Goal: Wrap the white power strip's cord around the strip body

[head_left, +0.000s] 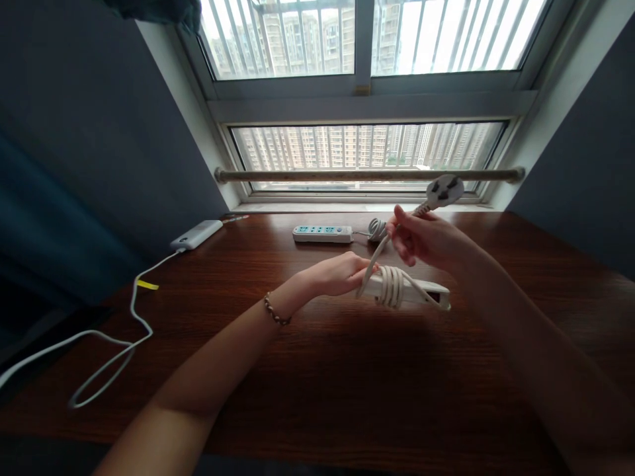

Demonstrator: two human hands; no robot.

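My left hand (342, 273) is closed around the left end of a white power strip (421, 289), held above the wooden desk. Several turns of the strip's own white cord (391, 287) are wound about its middle. Higher and to the right, my right hand (419, 237) pinches the free length of that cord just below its plug (445, 190). The plug points up and away, its dark prongs showing. From the right hand the cord slants down to the strip beside my left fingers. My left hand hides the strip's near-left end.
A second power strip (322, 234) with teal sockets lies toward the back of the desk (307, 370), its coiled cord (377, 229) beside it. At left are a white power bank-like block (197, 235) and a looping white cable (133, 311). A rail (367, 176) crosses the window.
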